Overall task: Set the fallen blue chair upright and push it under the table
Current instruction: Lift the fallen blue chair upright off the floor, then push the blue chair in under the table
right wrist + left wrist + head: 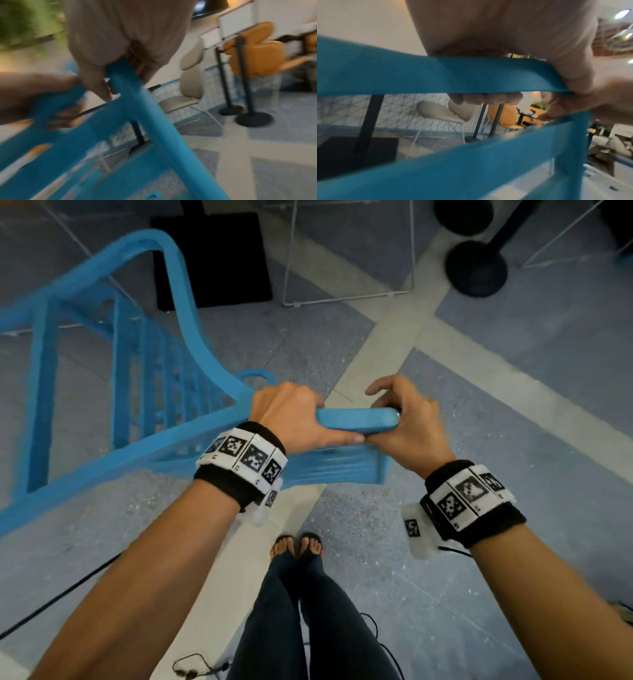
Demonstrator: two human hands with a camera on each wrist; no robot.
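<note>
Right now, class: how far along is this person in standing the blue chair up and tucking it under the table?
Done: both hands have the blue chair. The left hand wraps its top rail; the right hand grips the rail's end.
In hand: the chair is mid-lift, tilted, its frame slanting over the floor.
Left: get it fully upright, then push it in. No tabletop is clearly visible, so that step hasn't begun.

Grey-blue speckled floor (513, 594) crossed by pale bands (383, 337). Black stanchion bases (476, 268) stand beside a white wire frame (349, 299); beige chair (190, 86) and orange chairs (257, 56) stand beyond.
</note>
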